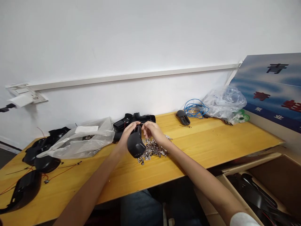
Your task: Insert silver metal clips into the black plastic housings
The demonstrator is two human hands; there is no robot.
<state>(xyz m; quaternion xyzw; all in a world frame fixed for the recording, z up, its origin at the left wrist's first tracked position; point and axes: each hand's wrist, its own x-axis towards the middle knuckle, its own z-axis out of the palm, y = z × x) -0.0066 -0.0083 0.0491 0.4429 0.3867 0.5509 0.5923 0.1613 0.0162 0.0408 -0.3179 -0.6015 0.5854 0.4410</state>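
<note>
A rounded black plastic housing (136,145) is held up over the table, its domed end toward me with a row of small marks on it. My left hand (127,134) is wrapped around its left side and top edge. At its upper right edge is my right hand (153,129), fingers curled and pinched together; whatever they hold is too small or hidden to make out. Just below and behind my right hand lies a loose pile of small shiny metal and clear pieces (154,151).
Similar black housings (26,187) with red and black wires lie at the left, beside a clear plastic bag (86,146). Farther right are a black mouse-shaped part (182,117), a blue cable coil (196,109) and plastic bags (224,100). A cardboard box (270,169) holds black parts.
</note>
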